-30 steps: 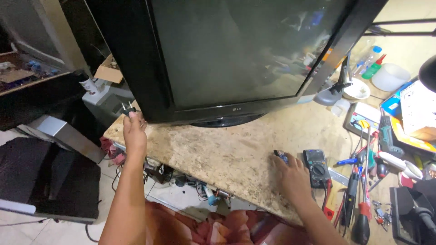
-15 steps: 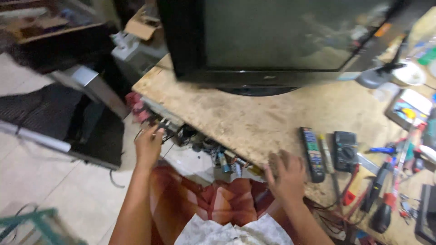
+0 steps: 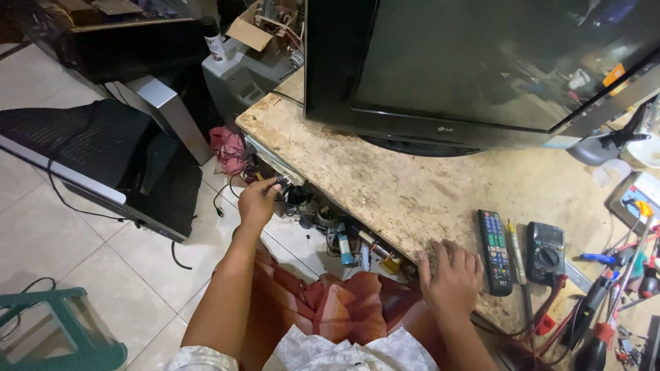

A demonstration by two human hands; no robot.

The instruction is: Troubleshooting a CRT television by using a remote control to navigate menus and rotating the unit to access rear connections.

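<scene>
Pinching a small dark part [image 3: 283, 184] with our left hand [image 3: 258, 203] at frame centre-left | right hand [image 3: 450, 278] flat on worktop edge [image 3: 385, 206], fingers spread, holding nothing | remote [image 3: 493, 251] just beside.

The left hand [image 3: 258, 201] pinches a small dark part [image 3: 282, 184] below the table's [image 3: 412, 199] front edge, among cluttered parts; the right hand [image 3: 450, 278] rests flat on that edge, just beside a remote [image 3: 493, 251] and a multimeter [image 3: 546, 253], below the big television [image 3: 474, 62]
</scene>
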